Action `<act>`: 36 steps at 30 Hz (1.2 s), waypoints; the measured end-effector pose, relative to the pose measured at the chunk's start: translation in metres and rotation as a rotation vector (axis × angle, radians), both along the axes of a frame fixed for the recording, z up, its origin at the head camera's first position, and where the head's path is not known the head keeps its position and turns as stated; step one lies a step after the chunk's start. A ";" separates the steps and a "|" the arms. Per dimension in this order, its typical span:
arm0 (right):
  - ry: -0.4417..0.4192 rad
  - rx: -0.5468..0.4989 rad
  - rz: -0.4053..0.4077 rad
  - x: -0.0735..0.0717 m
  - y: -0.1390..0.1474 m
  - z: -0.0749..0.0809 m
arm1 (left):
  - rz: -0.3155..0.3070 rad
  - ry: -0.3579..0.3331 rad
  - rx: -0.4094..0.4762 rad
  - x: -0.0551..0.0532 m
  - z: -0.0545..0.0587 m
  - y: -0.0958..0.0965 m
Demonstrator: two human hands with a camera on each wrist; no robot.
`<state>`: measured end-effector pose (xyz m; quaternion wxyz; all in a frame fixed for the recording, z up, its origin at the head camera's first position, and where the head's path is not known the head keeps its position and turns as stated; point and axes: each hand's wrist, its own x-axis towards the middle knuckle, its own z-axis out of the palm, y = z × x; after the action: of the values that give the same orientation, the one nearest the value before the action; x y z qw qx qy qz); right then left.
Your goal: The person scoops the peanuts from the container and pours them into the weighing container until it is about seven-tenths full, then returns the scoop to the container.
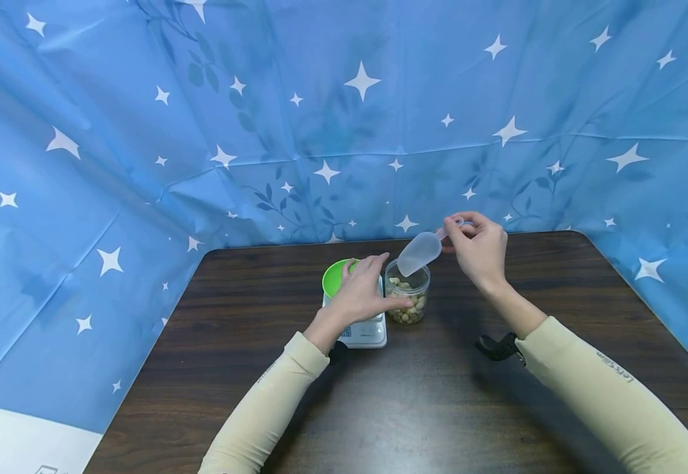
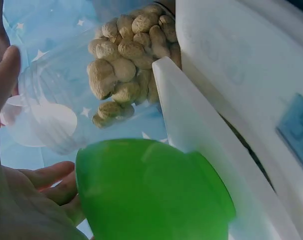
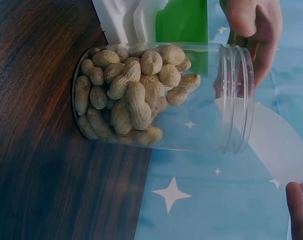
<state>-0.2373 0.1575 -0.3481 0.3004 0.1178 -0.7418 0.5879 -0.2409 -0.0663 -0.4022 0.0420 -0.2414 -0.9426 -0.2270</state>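
A clear plastic jar (image 3: 191,120) stands on the table, its lower part filled with unshelled peanuts (image 3: 136,102). My right hand (image 1: 478,249) pinches the handle of a translucent white scoop (image 1: 419,253), whose bowl tilts down into the jar's mouth. My left hand (image 1: 363,289) spreads beside the jar, thumb along its near side and index finger by the far rim. The other left fingers reach behind a green bowl (image 2: 151,190). That bowl sits on a white kitchen scale (image 1: 367,334), immediately left of the jar.
The dark wood table (image 1: 415,408) has its far edge just behind the jar and scale. A blue star-patterned cloth (image 1: 320,118) hangs behind it. A black wrist strap (image 1: 498,347) shows under my right forearm.
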 end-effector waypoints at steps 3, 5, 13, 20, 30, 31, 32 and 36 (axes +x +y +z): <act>-0.007 0.029 0.006 -0.010 0.004 -0.011 | 0.010 0.010 -0.041 -0.004 0.000 0.008; -0.012 0.045 0.009 -0.017 0.007 -0.018 | 0.011 0.011 -0.047 -0.007 0.000 0.013; 0.037 0.170 -0.002 -0.026 0.007 -0.028 | 0.007 -0.013 -0.020 -0.015 -0.001 0.017; 0.132 0.311 -0.043 -0.028 0.002 -0.030 | -0.003 -0.025 0.004 -0.020 -0.004 0.019; 0.240 0.441 0.023 -0.029 -0.008 -0.037 | 0.000 -0.045 -0.010 -0.023 -0.005 0.016; 0.243 0.445 0.032 -0.029 -0.009 -0.038 | -0.001 -0.045 -0.010 -0.023 -0.005 0.016; 0.244 0.447 0.044 -0.029 -0.010 -0.039 | -0.003 -0.044 -0.011 -0.023 -0.005 0.016; 0.232 0.460 0.084 -0.030 -0.011 -0.043 | -0.007 -0.043 -0.011 -0.025 -0.005 0.017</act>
<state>-0.2677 0.1464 -0.3912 0.3240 0.2805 -0.8110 0.3982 -0.2656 -0.0498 -0.4072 0.0197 -0.2402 -0.9436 -0.2270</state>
